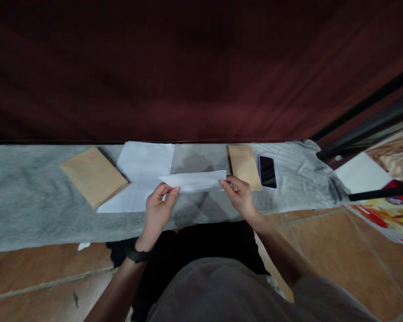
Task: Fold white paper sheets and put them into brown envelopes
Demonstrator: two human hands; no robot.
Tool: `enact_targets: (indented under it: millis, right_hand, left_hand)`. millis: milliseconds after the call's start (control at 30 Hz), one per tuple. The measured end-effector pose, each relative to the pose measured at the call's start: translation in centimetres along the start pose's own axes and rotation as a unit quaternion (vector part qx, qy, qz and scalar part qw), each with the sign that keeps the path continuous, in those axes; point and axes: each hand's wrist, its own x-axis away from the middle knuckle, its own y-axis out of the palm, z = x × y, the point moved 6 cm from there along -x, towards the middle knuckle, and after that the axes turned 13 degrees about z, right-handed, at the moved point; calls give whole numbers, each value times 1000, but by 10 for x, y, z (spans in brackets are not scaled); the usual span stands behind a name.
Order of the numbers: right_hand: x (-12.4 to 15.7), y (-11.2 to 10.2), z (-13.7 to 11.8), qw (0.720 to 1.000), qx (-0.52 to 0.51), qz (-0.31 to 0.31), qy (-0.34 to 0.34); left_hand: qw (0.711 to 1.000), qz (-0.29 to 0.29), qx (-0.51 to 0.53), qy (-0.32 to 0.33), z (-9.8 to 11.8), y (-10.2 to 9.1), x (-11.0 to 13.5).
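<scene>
A folded sheet of white paper (195, 180) is held up between my two hands, its long side running left to right. My left hand (160, 206) pinches its left end between thumb and fingers. At the other end my right hand (239, 194) grips the paper in the same way. Just beyond the right hand lies a brown envelope (244, 165). Flat white sheets (144, 167) lie to the left of the held paper, partly under a stack of brown envelopes (93, 176).
A grey cloth (30, 192) covers the long, narrow surface. A phone (267, 171) with a dark screen lies right of the single envelope. Dark red fabric (201, 80) hangs behind. Black bars (383, 192) and printed packaging (389, 217) are at the right, over a tiled floor (349, 250).
</scene>
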Motion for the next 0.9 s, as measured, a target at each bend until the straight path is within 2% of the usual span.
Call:
enact_targets:
  millis: [67,133,267,367,600,767,900]
  right_hand:
    - [-13,-5,-10,998,-43,25,25]
    - [-19,-4,-12,994,-80,42,64]
    - [-15,8,6,976,-138,60,157]
    - [-6,18,22,964,-162,55,204]
    - [-3,31,29,940,-247,-36,234]
    - [-8,28,27,938,-263,-46,221]
    - [-4,29,31,937,-255,-56,230]
  left_hand:
    - [998,12,50,-24,16,1,-7]
    - [993,7,106,-61,23,6,-8]
    - [961,-40,209,-178,13,21,6]
    - [941,-71,232,-237,1,28,18]
    - [947,-26,213,-240,-7,21,10]
    - [963,-13,180,-201,2,17,0]
    - [952,-17,208,-225,5,19,0]
